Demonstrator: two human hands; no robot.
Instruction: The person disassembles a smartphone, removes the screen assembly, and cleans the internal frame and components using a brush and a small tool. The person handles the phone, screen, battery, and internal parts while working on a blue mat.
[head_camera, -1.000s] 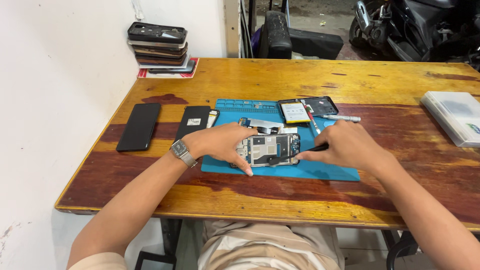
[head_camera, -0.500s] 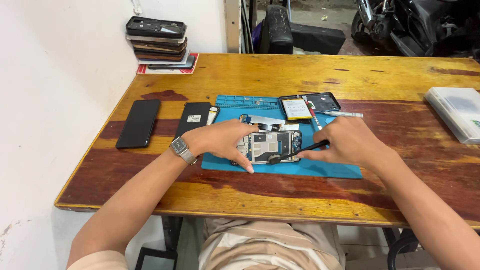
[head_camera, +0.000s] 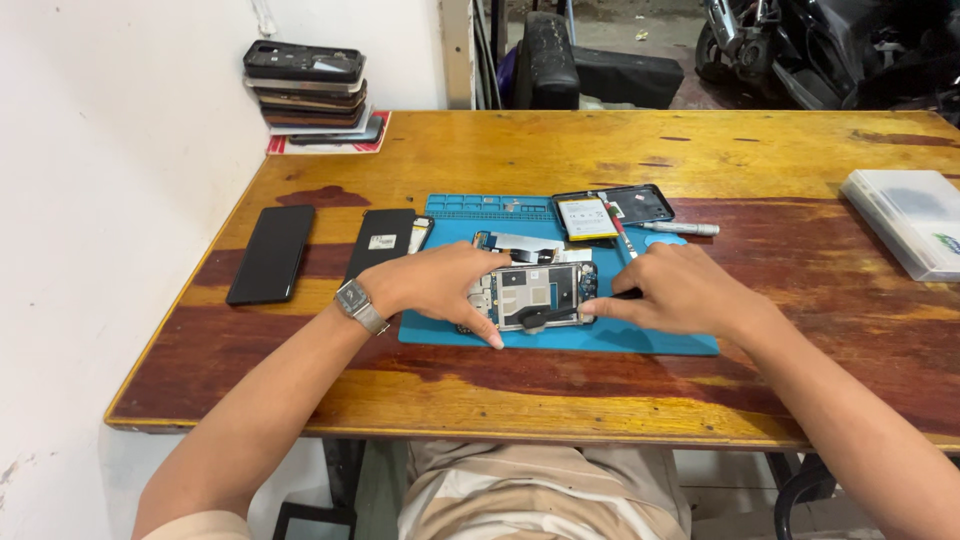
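While our left hand (head_camera: 440, 285) is still clamping the opened phone (head_camera: 535, 295) flat on the blue mat (head_camera: 640, 340), our right hand (head_camera: 680, 290), fingers closed on a black tool (head_camera: 560, 312), is sliding its tip further onto the board, suggesting prying has begun.

Both forearms are bare. The left wrist carries a metal-band watch (head_camera: 354, 303) with a square dark face. Trousers (head_camera: 540, 495) are beige.

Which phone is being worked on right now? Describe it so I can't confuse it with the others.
On the wooden table find the blue work mat. The opened phone lies on its front part between the left hand and right hand; unlike neighbouring phones, its circuit boards show.
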